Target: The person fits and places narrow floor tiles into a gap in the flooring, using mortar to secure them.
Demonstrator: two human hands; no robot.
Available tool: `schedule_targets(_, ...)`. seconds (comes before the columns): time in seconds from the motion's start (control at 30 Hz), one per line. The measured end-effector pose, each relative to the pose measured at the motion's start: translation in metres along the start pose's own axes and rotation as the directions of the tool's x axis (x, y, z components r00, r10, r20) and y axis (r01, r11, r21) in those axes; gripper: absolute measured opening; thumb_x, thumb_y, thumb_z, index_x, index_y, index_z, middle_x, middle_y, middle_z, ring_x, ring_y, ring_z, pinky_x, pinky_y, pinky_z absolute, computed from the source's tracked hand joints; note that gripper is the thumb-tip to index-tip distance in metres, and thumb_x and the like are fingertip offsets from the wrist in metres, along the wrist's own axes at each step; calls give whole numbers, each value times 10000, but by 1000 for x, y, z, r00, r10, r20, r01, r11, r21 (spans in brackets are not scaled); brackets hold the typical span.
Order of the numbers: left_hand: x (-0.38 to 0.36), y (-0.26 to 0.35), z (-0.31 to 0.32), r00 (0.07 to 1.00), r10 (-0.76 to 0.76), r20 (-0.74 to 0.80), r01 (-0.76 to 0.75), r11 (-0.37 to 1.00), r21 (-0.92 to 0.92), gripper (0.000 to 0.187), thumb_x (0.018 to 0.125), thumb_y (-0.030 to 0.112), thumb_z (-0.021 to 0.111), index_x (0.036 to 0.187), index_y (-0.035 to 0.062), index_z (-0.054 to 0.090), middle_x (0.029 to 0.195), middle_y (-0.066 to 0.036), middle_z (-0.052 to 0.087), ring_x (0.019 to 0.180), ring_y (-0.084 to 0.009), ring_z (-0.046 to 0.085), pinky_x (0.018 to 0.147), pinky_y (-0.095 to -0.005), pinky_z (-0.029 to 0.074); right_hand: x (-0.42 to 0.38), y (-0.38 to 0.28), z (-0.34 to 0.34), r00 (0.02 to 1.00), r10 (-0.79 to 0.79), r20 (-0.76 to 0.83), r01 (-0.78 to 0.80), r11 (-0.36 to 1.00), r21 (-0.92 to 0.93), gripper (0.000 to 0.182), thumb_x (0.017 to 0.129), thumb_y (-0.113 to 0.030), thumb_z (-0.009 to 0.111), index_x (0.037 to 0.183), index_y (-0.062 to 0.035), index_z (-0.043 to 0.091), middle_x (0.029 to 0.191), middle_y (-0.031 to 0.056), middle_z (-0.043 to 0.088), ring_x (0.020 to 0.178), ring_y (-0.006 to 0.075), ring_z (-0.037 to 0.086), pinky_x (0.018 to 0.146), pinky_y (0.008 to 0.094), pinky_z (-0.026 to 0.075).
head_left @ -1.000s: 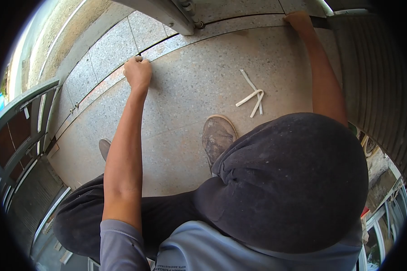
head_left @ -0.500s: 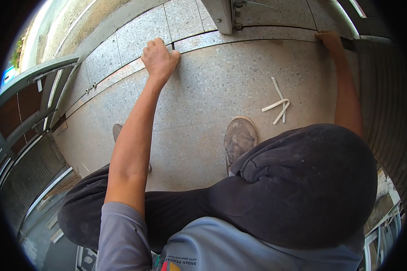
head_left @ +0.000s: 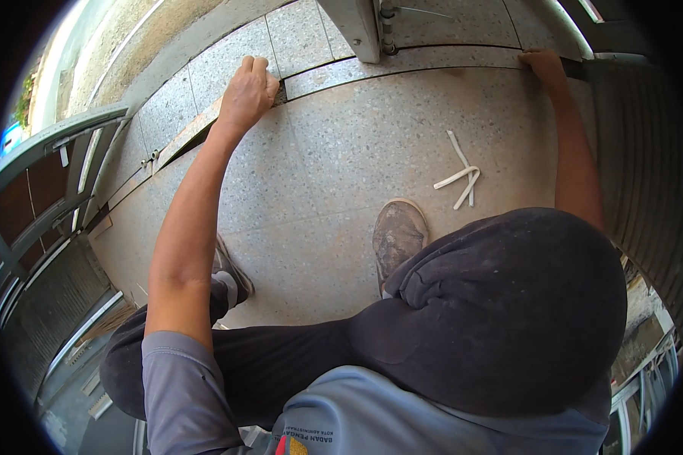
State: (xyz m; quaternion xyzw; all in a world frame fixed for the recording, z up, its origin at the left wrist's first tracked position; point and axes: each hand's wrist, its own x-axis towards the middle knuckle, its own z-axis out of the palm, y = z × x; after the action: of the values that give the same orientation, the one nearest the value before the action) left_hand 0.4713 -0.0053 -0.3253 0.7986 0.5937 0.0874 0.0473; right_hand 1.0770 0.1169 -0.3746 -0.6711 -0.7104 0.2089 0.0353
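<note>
A few pale, flat white strips [head_left: 460, 170] lie crossed on the speckled grey terrazzo floor [head_left: 341, 182], just beyond a dusty grey-brown shoe [head_left: 398, 236]. A grey metal post [head_left: 354, 26] stands at the top edge. At the far left are grey metal gate frames [head_left: 49, 174], and along the right a dark ribbed shutter [head_left: 645, 167].
</note>
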Motion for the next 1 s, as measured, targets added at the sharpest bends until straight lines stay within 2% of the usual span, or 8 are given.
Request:
schedule_targets(0.07,2,-11,2,998,42,44,-40,998,-51,225,980,202,522,1058,-8,548,1003,-234,604,941,-432,610,823,-468,518,-3,-2,0,999,-51,-4,50,998,-48,330,862,-310,677,1005,-28,772,971,155,758,905,288,720,853,383,532)
schedule_targets(0.17,11,-13,-2,993,107,52,-104,993,-62,214,1000,215,521,1022,1,526,934,-229,588,881,-427,617,783,-473,525,4,3,-1,999,-49,9,49,998,-34,352,847,-292,699,1051,-13,766,922,141,765,858,212,714,831,348,524)
schedule_targets(0.4,27,-19,-27,973,200,116,-205,978,32,226,1005,221,513,907,18,521,816,-199,570,740,-402,636,677,-480,550,5,6,7,993,-119,-10,117,985,-125,338,846,-280,702,1037,-8,766,916,136,766,846,216,713,819,345,527)
schedule_targets(0.5,27,-16,-32,960,149,236,-162,986,36,234,1021,203,443,923,1,507,841,-217,548,797,-407,614,729,-479,534,2,2,3,997,-73,-19,71,992,-108,332,842,-274,708,1026,-3,766,915,138,766,844,218,715,817,342,528)
schedule_targets(0.67,38,-17,-15,964,143,226,-149,989,7,268,1015,230,456,906,4,550,841,-227,613,790,-414,647,741,-501,544,6,8,6,987,-160,-18,153,967,-203,331,834,-265,720,1023,3,766,915,135,767,846,214,714,817,343,529)
schedule_targets(0.8,39,-19,-12,944,176,279,-168,984,-52,295,1018,245,432,920,-4,556,870,-242,631,824,-434,650,787,-521,536,9,11,10,991,-135,-9,133,981,-144,337,833,-268,722,1029,4,765,901,127,764,828,198,702,808,345,526)
schedule_targets(0.93,24,-10,-19,919,148,364,-131,989,-73,320,1008,251,410,938,-12,579,909,-264,652,849,-447,647,803,-524,530,4,2,4,997,76,2,-76,989,129,345,838,-269,717,1035,10,761,899,130,762,825,199,702,807,347,525)
schedule_targets(1.0,30,0,-20,894,149,422,-108,987,-119,348,1001,258,402,922,-19,597,904,-279,666,849,-456,650,802,-533,523,4,1,0,996,81,25,-84,991,104,342,842,-267,712,1035,12,760,908,139,764,830,209,706,808,348,525)
